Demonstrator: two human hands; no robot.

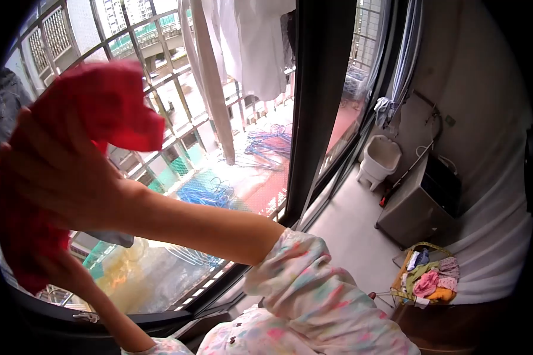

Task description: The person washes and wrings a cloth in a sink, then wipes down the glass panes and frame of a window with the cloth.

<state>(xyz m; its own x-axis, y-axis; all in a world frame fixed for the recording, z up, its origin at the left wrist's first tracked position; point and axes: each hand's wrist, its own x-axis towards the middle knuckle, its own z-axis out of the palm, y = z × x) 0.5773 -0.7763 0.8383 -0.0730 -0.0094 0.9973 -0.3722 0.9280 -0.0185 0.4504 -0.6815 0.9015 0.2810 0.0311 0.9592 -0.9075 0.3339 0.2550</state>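
Observation:
A red garment (109, 103), smeared by motion, is raised at the left in front of the barred window. My right hand (71, 171) reaches across and grips its middle, fingers wrapped over the cloth. Lower down, my left hand (68, 275) has hold of the bottom part; its fingertips are partly covered by the fabric. What kind of garment it is cannot be made out. Behind it, pale clothes (249, 47) hang in the window opening, and a dark garment (9, 100) hangs at the far left edge.
Metal bars (160, 83) enclose the ledge outside, where blue cords (204, 192) lie. A dark window frame (308, 106) stands upright to the right. Beyond it are a white sink (383, 155), a grey washing machine (405, 204) and a yellow basket (405, 263) of clothes.

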